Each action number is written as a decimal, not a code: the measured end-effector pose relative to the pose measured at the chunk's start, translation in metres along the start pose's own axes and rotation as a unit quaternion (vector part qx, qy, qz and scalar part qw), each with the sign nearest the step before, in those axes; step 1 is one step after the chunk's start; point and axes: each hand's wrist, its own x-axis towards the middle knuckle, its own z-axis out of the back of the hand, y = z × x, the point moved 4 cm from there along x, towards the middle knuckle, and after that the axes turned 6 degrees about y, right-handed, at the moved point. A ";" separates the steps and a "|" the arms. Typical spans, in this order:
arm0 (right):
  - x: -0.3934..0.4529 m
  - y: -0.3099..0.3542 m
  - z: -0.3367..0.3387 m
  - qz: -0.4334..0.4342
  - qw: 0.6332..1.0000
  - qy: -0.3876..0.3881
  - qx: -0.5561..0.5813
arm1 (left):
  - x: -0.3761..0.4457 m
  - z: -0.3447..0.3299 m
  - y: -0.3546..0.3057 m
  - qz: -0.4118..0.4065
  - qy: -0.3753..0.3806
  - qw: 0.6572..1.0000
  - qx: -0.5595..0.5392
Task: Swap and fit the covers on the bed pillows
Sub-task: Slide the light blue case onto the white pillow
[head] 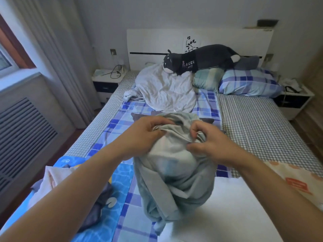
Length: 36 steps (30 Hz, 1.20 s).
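Bedroom, wide bed under checked sheets. Mid-bed, a pale grey-green cover bunched over what looks like a pillow inside, though blur hides the edges. Left hand and right hand both clamped on gathered folds at the far end of that cover, thumbs pinching cloth. Soft, light, limp stuff: likely to slump and slide, so best held at the open hem and corners, not mid-panel. Beyond the cover, a crumpled white pillow; farther right, a blue plaid pillow and dark plush toy.
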 end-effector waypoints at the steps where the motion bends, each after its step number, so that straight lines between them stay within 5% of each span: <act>1: -0.002 -0.002 0.008 -0.006 1.000 0.006 -0.008 | -0.001 0.000 -0.001 0.006 0.020 1.000 -0.007; 5: -0.004 -0.004 0.014 -0.015 0.993 0.092 -0.068 | -0.005 -0.008 -0.006 0.013 0.090 0.988 -0.123; 7: -0.006 -0.004 0.016 -0.034 0.995 0.096 -0.007 | -0.009 -0.007 -0.008 0.025 0.152 0.962 -0.225; 11: -0.007 -0.007 0.018 -0.087 0.964 0.012 0.250 | -0.016 -0.014 0.003 0.002 0.296 0.954 -0.036; 16: -0.013 0.002 -0.002 -0.067 0.987 0.035 0.145 | -0.004 -0.007 0.015 0.030 0.098 0.977 -0.185; 19: -0.018 -0.001 -0.011 -0.013 0.989 0.120 -0.090 | -0.002 -0.008 0.014 0.000 0.077 0.991 -0.107; 21: -0.012 -0.005 -0.005 0.012 0.988 0.081 -0.129 | -0.004 -0.019 0.006 -0.033 0.103 0.994 -0.030; 25: -0.006 -0.012 0.019 -0.035 0.999 -0.018 0.011 | -0.009 -0.035 -0.004 -0.043 0.187 0.980 -0.045; 27: -0.010 -0.013 0.020 -0.058 0.997 0.030 0.031 | -0.010 -0.034 0.005 -0.008 0.229 0.973 -0.019; 31: -0.020 -0.007 0.002 -0.055 0.976 0.179 0.111 | -0.005 -0.023 0.017 0.052 0.157 0.983 -0.078; 36: -0.016 -0.016 0.003 -0.102 0.939 0.041 0.326 | 0.000 -0.029 0.014 0.084 0.115 0.940 -0.311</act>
